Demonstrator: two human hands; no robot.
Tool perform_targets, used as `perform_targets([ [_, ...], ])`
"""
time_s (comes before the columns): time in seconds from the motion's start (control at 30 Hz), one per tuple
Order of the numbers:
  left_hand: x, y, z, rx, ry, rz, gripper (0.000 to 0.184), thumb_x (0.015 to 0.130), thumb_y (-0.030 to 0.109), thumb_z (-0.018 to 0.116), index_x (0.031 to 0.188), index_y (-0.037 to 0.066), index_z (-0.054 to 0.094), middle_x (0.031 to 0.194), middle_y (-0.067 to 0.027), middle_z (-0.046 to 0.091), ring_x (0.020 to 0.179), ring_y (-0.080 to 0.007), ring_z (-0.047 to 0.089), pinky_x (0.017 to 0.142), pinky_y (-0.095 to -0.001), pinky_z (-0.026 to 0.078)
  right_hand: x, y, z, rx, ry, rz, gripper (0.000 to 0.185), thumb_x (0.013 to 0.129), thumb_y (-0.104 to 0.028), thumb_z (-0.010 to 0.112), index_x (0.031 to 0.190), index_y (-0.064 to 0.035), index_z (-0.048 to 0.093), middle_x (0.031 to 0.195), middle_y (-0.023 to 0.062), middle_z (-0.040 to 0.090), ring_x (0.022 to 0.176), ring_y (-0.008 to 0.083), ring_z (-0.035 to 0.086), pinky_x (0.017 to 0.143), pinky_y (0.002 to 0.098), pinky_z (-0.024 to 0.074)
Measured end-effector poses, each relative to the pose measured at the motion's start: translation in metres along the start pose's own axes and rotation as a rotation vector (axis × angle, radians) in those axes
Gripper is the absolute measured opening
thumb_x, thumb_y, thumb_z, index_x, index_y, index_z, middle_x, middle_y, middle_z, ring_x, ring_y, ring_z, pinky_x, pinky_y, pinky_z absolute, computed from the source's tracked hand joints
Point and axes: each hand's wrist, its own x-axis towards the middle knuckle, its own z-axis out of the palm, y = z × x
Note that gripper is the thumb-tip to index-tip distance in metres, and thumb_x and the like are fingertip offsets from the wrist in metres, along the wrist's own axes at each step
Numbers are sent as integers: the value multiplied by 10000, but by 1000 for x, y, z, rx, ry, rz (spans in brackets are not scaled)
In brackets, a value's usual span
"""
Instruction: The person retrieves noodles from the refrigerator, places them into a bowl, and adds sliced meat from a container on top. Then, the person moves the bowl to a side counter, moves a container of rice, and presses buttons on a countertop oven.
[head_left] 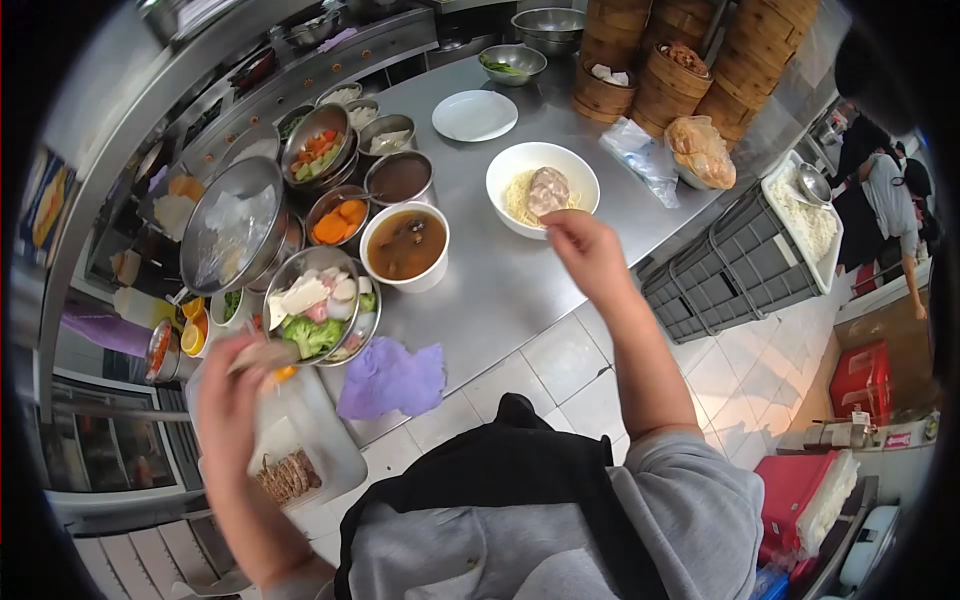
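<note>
My right hand is at the front rim of a white bowl that holds noodles and a lump of pale minced meat. Its fingers are pressed together in a pinch, and anything between them is too small to make out. On the left, my left hand, blurred by motion, grips a beige piece of food. It is beside a metal bowl of broccoli, tofu and pink pieces. Below this hand lies a plastic tub with a brown bundle inside.
A white tub of brown soup stands near several metal bowls. Purple cloth hangs at the counter's front edge. Behind are a white plate and bamboo steamers. Grey crates stand right; another person is far right.
</note>
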Motion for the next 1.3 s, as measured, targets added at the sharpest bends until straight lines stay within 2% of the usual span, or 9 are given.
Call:
perform_targets([
  [0.13, 107, 58, 140, -137, -207, 174, 270, 800, -14, 610, 1055, 16, 527, 976, -58, 594, 940, -150, 581, 812, -291, 473, 12, 37, -44, -61, 3, 117, 171, 841, -78, 589, 987, -14, 653, 910, 154, 658, 745, 233, 631, 691, 309, 494],
  [0.23, 171, 76, 229, 25, -334, 419, 216, 779, 38, 645, 975, 43, 555, 924, -100, 611, 890, -255, 588, 781, -340, 466, 20, 55, -59, -152, 2, 147, 191, 829, -83, 581, 994, -21, 654, 929, 162, 653, 762, 252, 631, 709, 329, 496],
  [0.37, 219, 64, 314, 38, -467, 414, 216, 753, 39, 673, 951, 50, 586, 934, -116, 588, 879, -288, 573, 785, -362, 457, 33, 70, -65, -228, -15, 85, 188, 810, -71, 577, 975, -26, 655, 913, 158, 646, 770, 284, 632, 702, 352, 500],
  [0.73, 227, 54, 361, 187, -293, 411, 323, 712, 73, 677, 1023, 62, 592, 1040, -175, 554, 994, -324, 544, 854, -388, 469, 67, 99, -40, -338, -46, -97, 206, 745, -27, 607, 942, -35, 663, 955, 151, 649, 914, 334, 608, 807, 400, 479],
  [0.83, 189, 74, 308, 166, -320, 343, 199, 787, 131, 569, 974, 65, 593, 1050, -187, 558, 1004, -346, 538, 790, -439, 495, 58, 81, -35, -217, -85, -89, 282, 769, 57, 552, 1020, -35, 641, 1005, 141, 635, 923, 285, 619, 815, 356, 486],
  [0.9, 152, 63, 280, 86, 30, 651, 147, 791, 120, 562, 931, 87, 592, 1001, -101, 570, 990, -297, 551, 742, -387, 513, 56, 83, -32, -254, -111, -254, 217, 855, -2, 553, 1057, -27, 630, 1011, 97, 638, 902, 207, 610, 801, 315, 474],
  [1.03, 46, 37, 187, -9, 163, 750, 128, 764, 122, 577, 886, 99, 610, 959, -53, 574, 936, -253, 561, 743, -358, 511, 19, 10, 12, -180, -231, -211, 155, 896, -70, 567, 1027, -24, 636, 957, 42, 635, 788, 105, 561, 700, 215, 447],
  [1.13, -38, -21, 118, 116, 301, 627, 149, 731, 103, 608, 878, 96, 628, 966, -55, 596, 906, -247, 575, 739, -360, 493, -21, -46, 55, 130, -600, -57, 122, 870, -35, 586, 978, -13, 639, 880, 44, 617, 774, 97, 553, 683, 227, 444],
  [1.3, -187, -115, 7, 455, 548, -50, 269, 696, -37, 618, 937, 82, 612, 965, -101, 597, 940, -300, 555, 794, -393, 465, -80, -152, 149, 79, -1058, -357, 143, 810, -2, 608, 948, -14, 643, 838, 91, 623, 741, 184, 587, 675, 272, 456],
])
